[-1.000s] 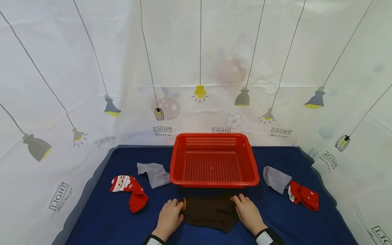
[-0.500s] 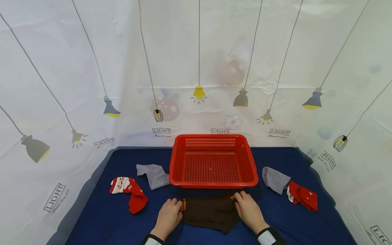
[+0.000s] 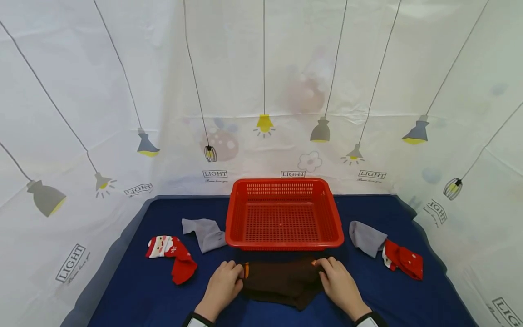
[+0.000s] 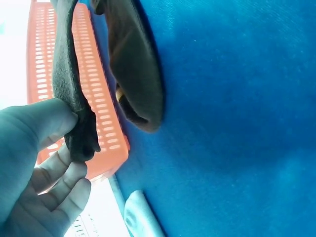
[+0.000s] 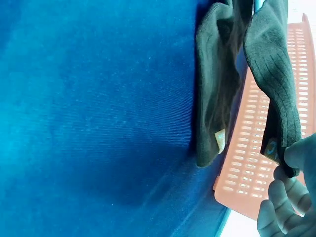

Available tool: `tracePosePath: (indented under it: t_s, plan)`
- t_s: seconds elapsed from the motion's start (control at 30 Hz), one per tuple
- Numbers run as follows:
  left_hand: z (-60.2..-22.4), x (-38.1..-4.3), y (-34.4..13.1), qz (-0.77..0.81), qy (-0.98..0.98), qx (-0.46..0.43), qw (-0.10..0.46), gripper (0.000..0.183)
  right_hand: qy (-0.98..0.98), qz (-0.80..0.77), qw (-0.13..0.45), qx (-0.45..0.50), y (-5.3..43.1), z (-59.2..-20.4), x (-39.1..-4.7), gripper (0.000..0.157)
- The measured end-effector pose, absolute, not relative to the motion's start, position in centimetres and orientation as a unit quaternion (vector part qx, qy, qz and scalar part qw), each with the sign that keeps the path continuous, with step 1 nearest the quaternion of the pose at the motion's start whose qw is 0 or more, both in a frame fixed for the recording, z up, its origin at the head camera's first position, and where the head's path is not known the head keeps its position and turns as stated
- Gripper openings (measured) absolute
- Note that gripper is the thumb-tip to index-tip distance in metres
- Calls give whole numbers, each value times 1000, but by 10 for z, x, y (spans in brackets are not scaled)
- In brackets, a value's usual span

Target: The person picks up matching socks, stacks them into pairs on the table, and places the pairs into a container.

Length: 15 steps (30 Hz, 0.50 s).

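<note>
A dark brown sock (image 3: pixel 282 277) stretches sideways between both hands, just in front of the red basket (image 3: pixel 282 245). My left hand (image 3: pixel 222 287) pinches its left end between thumb and fingers, as the left wrist view shows closely on the sock (image 4: pixel 69 84). At the opposite end, my right hand (image 3: pixel 341 287) pinches the ribbed cuff beside a small orange tag. Both wrist views show a second brown sock (image 5: pixel 215 84) lying lower, on the blue cloth; in the head view the two overlap and are hard to separate.
On the left lie a grey sock (image 3: pixel 206 235) and a red Santa sock (image 3: pixel 181 265). To the right are another grey sock (image 3: pixel 367 238) and a folded red sock (image 3: pixel 404 261). Blue cloth (image 3: pixel 135 290) covers the table; a white printed sheet (image 3: pixel 261 91) hangs behind.
My right hand has shifted slightly to the right, drawing its end of the brown sock with it. The left hand keeps its hold nearly in place.
</note>
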<state>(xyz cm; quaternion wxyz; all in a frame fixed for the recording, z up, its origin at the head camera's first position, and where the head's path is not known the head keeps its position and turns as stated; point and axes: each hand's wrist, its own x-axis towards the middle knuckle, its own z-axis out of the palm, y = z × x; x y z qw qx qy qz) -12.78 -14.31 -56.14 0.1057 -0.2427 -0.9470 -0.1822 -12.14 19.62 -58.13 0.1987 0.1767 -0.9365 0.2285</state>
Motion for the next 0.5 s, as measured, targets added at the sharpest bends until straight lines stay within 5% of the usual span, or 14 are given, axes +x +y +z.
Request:
tracePosePath:
  t_s: [0.5]
  plan:
    - [-586, -121, -137, -200, -945, -249, 77, 27, -948, 201, 170, 179, 205, -595, -114, 40]
